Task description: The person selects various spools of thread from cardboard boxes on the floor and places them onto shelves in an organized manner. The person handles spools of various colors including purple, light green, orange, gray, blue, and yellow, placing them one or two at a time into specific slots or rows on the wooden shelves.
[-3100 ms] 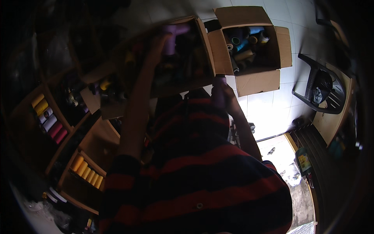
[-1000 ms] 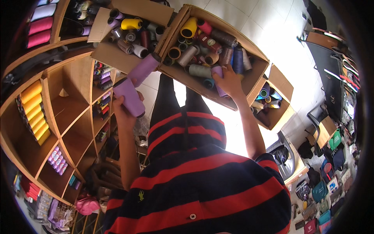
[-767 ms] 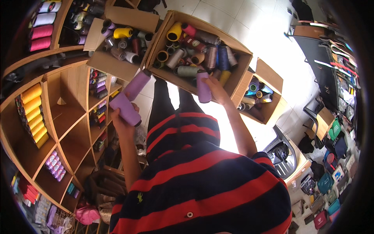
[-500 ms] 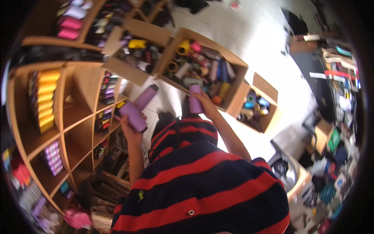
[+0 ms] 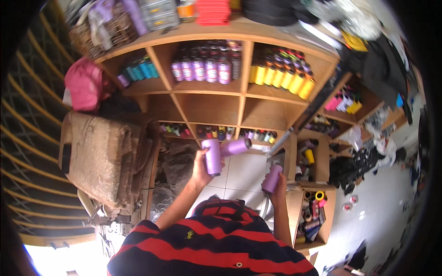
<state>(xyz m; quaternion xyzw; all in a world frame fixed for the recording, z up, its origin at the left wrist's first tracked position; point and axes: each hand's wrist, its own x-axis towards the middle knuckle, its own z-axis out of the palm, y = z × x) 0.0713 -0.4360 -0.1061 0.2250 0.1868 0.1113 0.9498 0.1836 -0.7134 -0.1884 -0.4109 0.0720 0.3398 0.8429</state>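
My left hand (image 5: 200, 171) is closed around two purple thread cones. One thread cone (image 5: 211, 157) stands nearly upright in front of the fingers; the other purple cone (image 5: 236, 146) sticks out sideways behind it, pointing right. A third purple thread cone (image 5: 272, 178) sits tilted in my right hand (image 5: 279, 189), whose fingers wrap its side. Both hands are held up, apart from each other, before a wooden shelf unit (image 5: 209, 94). In its upper middle compartment stand several purple cones (image 5: 202, 70), with yellow cones (image 5: 281, 79) to their right and teal cones (image 5: 142, 70) to their left.
Cardboard boxes of mixed thread cones, a nearer box (image 5: 328, 221) and a farther box (image 5: 322, 158), stand at my right. A brown-covered machine (image 5: 99, 158) and a curved slatted grille (image 5: 32, 161) lie left. A wicker basket (image 5: 83, 39) and red stack (image 5: 213, 11) top the shelf.
My view has swung left, so the shelf unit now lies straight ahead and the boxes sit at the right. Both hands still hold their purple thread cones.
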